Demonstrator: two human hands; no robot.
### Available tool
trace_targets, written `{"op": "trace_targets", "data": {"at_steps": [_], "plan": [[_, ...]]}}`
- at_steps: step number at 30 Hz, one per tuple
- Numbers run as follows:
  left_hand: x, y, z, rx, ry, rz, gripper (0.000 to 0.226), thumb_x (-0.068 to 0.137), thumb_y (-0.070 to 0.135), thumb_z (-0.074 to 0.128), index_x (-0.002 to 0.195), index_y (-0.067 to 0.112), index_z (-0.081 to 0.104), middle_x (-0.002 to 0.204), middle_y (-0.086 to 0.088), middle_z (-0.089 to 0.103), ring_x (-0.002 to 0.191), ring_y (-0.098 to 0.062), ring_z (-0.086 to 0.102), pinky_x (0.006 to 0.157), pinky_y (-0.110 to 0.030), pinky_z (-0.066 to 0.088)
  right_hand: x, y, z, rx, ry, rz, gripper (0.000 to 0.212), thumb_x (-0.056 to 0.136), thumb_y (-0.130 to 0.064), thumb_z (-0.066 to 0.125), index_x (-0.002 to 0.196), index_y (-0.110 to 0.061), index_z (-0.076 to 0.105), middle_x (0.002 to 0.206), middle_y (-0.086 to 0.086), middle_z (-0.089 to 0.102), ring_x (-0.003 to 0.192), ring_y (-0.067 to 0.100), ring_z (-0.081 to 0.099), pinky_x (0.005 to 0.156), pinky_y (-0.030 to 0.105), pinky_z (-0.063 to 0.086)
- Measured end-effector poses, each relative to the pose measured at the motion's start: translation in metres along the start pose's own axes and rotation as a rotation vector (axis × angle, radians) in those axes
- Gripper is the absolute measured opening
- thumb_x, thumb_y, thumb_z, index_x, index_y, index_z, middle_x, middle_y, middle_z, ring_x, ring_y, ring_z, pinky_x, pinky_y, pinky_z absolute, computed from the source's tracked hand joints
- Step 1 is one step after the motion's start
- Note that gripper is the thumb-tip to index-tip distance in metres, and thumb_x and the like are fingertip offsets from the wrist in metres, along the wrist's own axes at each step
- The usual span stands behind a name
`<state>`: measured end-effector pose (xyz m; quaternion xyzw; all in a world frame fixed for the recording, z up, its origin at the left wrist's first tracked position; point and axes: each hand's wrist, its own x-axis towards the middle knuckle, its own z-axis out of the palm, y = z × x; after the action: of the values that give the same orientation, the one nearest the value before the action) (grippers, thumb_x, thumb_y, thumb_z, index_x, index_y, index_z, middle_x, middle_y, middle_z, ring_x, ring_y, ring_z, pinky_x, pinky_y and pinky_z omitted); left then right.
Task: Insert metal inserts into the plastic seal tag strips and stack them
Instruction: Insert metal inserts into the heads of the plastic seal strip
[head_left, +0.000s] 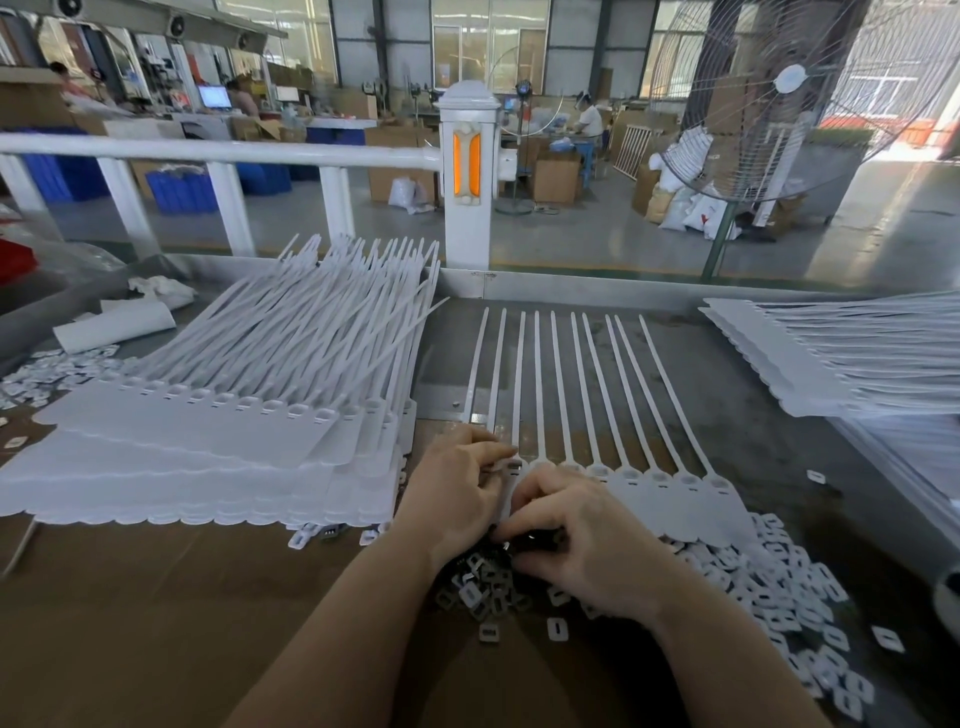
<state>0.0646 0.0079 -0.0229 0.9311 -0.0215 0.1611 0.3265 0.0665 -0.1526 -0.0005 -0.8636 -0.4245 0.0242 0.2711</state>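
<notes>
A white seal tag strip (654, 493) with several long tails pointing away lies flat in the middle of the bench. My left hand (457, 493) rests on its left end, fingers curled at the leftmost sockets. My right hand (576, 540) sits just right of it, fingers curled down over a heap of small metal inserts (485, 587) at the strip's near edge; what the fingertips pinch is hidden. A tall stack of strips (208, 436) lies to the left.
Loose white inserts (779, 587) spread over the bench on the right, more at far left (47, 369). Another stack of strips (831, 358) lies at right. A white railing post (467, 171) and a large fan (779, 93) stand beyond the bench.
</notes>
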Motion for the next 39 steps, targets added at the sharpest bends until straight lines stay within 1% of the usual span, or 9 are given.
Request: {"op": "trace_targets", "data": {"at_steps": [4,11,14,19,22,24,29,34,39], "plan": [[0.000,0.001,0.000,0.094,-0.049,0.038,0.033,0.095,0.019,0.045,0.124,0.025,0.059,0.128,0.013,0.053,0.114,-0.008,0.035,0.096,-0.011,0.014,0.001,0.000,0.002,-0.014,-0.003,0.006,0.016,0.081,-0.027,0.069,0.095,-0.034,0.072,0.089,-0.033,0.039,0.096,-0.005,0.035,0.099,0.028,0.030],[0.000,-0.003,0.000,0.058,-0.055,0.044,0.030,0.093,0.020,0.049,0.120,0.026,0.062,0.119,0.011,0.059,0.100,-0.001,0.031,0.092,-0.013,0.020,0.001,0.000,0.001,0.020,0.022,-0.007,0.005,0.084,-0.022,0.066,0.086,-0.025,0.069,0.093,-0.022,0.052,0.095,-0.003,0.044,0.092,0.023,0.037],[-0.001,-0.005,0.001,0.061,-0.053,0.037,0.030,0.092,0.020,0.051,0.119,0.026,0.062,0.115,0.011,0.060,0.100,-0.002,0.032,0.091,-0.015,0.023,-0.001,0.003,-0.004,0.126,0.136,0.062,0.010,0.086,-0.018,0.063,0.082,-0.027,0.064,0.089,-0.017,0.058,0.090,-0.002,0.052,0.083,0.019,0.044],[-0.005,-0.005,0.002,0.056,-0.037,0.018,0.030,0.092,0.019,0.052,0.119,0.027,0.062,0.111,0.012,0.060,0.098,-0.003,0.033,0.090,-0.013,0.023,-0.001,0.015,-0.005,0.036,0.432,0.241,0.008,0.088,-0.016,0.061,0.085,-0.022,0.065,0.080,-0.015,0.063,0.078,-0.001,0.056,0.072,0.014,0.045],[-0.006,-0.004,0.002,0.048,-0.027,0.023,0.030,0.092,0.019,0.051,0.119,0.026,0.062,0.111,0.012,0.060,0.093,0.000,0.032,0.095,-0.016,0.022,0.000,0.019,-0.002,-0.024,0.467,0.287,0.007,0.090,-0.018,0.058,0.089,-0.021,0.064,0.081,-0.014,0.060,0.078,0.000,0.054,0.070,0.009,0.038],[-0.007,-0.004,0.002,0.041,-0.013,0.024,0.030,0.093,0.020,0.051,0.120,0.027,0.062,0.111,0.013,0.060,0.094,0.000,0.032,0.093,-0.016,0.024,0.001,0.020,0.000,-0.050,0.467,0.301,0.008,0.091,-0.019,0.057,0.093,-0.019,0.064,0.084,-0.013,0.058,0.079,0.001,0.052,0.070,0.008,0.036],[-0.010,-0.002,0.000,0.043,-0.020,0.054,0.033,0.093,0.018,0.049,0.122,0.032,0.058,0.108,0.015,0.057,0.091,0.003,0.028,0.084,-0.011,0.020,0.006,0.019,0.002,-0.104,0.483,0.288,0.008,0.091,-0.017,0.056,0.091,-0.016,0.064,0.085,-0.010,0.058,0.081,0.006,0.052,0.074,0.018,0.040],[-0.011,-0.001,-0.001,0.093,-0.040,0.065,0.031,0.095,0.022,0.047,0.120,0.035,0.059,0.117,0.015,0.057,0.100,-0.004,0.035,0.093,-0.017,0.026,0.012,0.014,0.005,-0.171,0.449,0.212,0.009,0.089,-0.010,0.056,0.085,-0.012,0.064,0.081,-0.003,0.062,0.078,0.014,0.053,0.072,0.028,0.043],[-0.012,0.000,-0.002,0.094,-0.060,0.046,0.030,0.095,0.023,0.047,0.120,0.035,0.059,0.118,0.013,0.057,0.106,-0.010,0.038,0.097,-0.023,0.030,0.015,0.016,0.007,-0.235,0.378,0.196,0.013,0.093,-0.015,0.052,0.092,-0.012,0.064,0.088,0.001,0.064,0.085,0.017,0.054,0.077,0.031,0.043]]}}
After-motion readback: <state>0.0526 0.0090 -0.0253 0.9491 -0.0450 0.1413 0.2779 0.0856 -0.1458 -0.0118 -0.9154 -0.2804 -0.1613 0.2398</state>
